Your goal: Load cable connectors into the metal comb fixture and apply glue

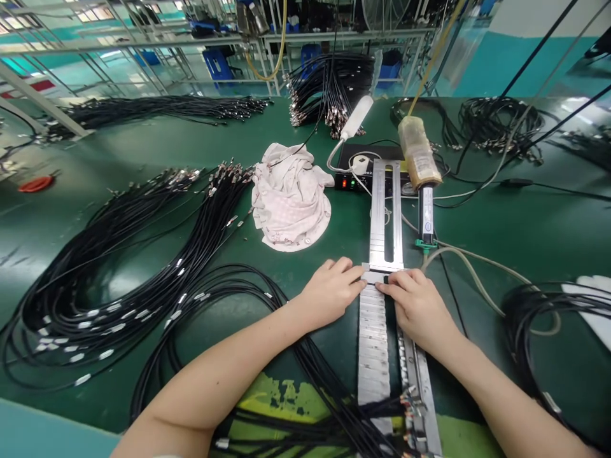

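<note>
A long metal fixture rail [384, 210] lies lengthwise on the green table [525, 222], running from near me toward a black box. My left hand [330, 291] and my right hand [416, 306] meet at its middle, fingertips pinching a small metal block [373, 277] on the rail. Black cables [334, 407] with metal connectors lie under my left forearm and end in the rail's near end.
A large coil of black cables [119, 280] fills the left. A crumpled white cloth [291, 197] sits behind my left hand. A black control box [363, 170], a hanging tool with a yellowed wrap [419, 152], more cable bundles [329, 89] and a coil [548, 318] at right.
</note>
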Tool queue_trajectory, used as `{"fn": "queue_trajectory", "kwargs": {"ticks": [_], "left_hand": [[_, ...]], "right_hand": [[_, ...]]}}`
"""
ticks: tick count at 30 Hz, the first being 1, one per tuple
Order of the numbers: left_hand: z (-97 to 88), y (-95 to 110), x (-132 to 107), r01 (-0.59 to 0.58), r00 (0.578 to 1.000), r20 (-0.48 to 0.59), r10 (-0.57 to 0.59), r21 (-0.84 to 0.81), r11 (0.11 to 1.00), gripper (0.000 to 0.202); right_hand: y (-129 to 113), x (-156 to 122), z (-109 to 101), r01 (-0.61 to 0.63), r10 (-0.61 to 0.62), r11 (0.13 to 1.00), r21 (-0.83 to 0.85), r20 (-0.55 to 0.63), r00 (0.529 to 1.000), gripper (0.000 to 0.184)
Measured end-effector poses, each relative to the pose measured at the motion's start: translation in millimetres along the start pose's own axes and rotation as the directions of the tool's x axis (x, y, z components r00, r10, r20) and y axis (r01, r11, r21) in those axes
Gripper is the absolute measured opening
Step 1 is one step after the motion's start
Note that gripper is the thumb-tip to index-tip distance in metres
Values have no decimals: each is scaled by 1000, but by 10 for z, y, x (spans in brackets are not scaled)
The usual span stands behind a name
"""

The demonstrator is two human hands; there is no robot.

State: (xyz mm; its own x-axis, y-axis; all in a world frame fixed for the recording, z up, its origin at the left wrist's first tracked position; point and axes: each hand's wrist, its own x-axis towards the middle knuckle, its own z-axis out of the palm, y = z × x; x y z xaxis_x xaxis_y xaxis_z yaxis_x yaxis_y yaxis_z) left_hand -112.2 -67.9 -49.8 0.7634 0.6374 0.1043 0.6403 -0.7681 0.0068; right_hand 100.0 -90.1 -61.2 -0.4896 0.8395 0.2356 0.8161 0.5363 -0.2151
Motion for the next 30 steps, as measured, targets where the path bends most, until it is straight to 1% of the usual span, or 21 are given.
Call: {"fn": "queue_trajectory", "kwargs": {"ticks": [2,4,5,6,7,9,10,11,12,13,14,19,21,22,23,24,25,26,27,28,30], "left_hand": [[-89,19,-9,31,998,49,-31,16,999,32],[-206,33,-30,44,995,85,-45,16,999,32],[-273,43,-46,52,994,100,-52,3,999,30],[-344,60,-66,57,991,125,-53,-27,998,27],[-414,84,-90,50,985,171,-37,-76,996,23],[-530,153,-145,-18,942,324,91,-222,975,15],[-566,195,-173,-68,894,406,188,-293,954,14],[-585,239,-199,-114,838,471,277,-345,932,13],[-588,281,-221,-151,787,515,341,-374,915,12],[-577,320,-236,-177,753,540,376,-384,906,12],[-559,353,-244,-190,740,549,389,-384,903,11],[-496,358,-208,-198,722,519,457,-479,855,17],[-504,270,-172,-154,738,479,475,-566,810,18],[-505,212,-151,-107,776,445,447,-606,789,15],[-499,149,-129,-41,836,403,373,-632,774,12],[-483,87,-109,38,904,350,247,-639,768,9],[-456,31,-92,118,954,286,88,-628,769,9],[-419,-13,-78,184,974,216,-63,-604,776,9],[-375,-45,-68,230,973,153,-173,-569,789,9],[-328,-62,-62,255,966,109,-233,-528,810,10],[-246,-64,-60,248,968,89,-234,-447,859,11]], "right_hand": [[24,-13,14,-20,21,997,73,-19,1000,38],[77,-50,6,-69,85,957,281,-45,995,34],[109,-75,-10,-119,154,895,429,-47,987,31],[141,-103,-36,-180,243,791,585,-31,969,28],[168,-130,-70,-238,338,647,724,8,941,27],[203,-176,-151,-310,487,314,897,128,864,28],[209,-190,-191,-317,525,189,929,178,832,28],[208,-198,-225,-316,541,110,942,210,815,28],[202,-200,-252,-318,544,72,945,230,807,27],[194,-199,-270,-320,547,64,945,235,804,27],[185,-195,-280,-321,549,76,944,229,803,27],[152,-197,-255,-312,559,174,934,167,812,24],[146,-211,-231,-324,558,225,919,151,816,29],[146,-219,-217,-333,556,248,910,148,818,33],[149,-226,-202,-343,555,269,900,146,819,38],[154,-232,-185,-351,556,288,891,143,819,44],[162,-236,-169,-356,560,306,883,136,818,49],[172,-239,-153,-360,565,325,874,126,816,52],[182,-240,-139,-364,570,346,865,114,814,52],[193,-239,-129,-366,572,369,854,101,814,50],[208,-235,-118,-371,567,419,829,80,820,41]]}}
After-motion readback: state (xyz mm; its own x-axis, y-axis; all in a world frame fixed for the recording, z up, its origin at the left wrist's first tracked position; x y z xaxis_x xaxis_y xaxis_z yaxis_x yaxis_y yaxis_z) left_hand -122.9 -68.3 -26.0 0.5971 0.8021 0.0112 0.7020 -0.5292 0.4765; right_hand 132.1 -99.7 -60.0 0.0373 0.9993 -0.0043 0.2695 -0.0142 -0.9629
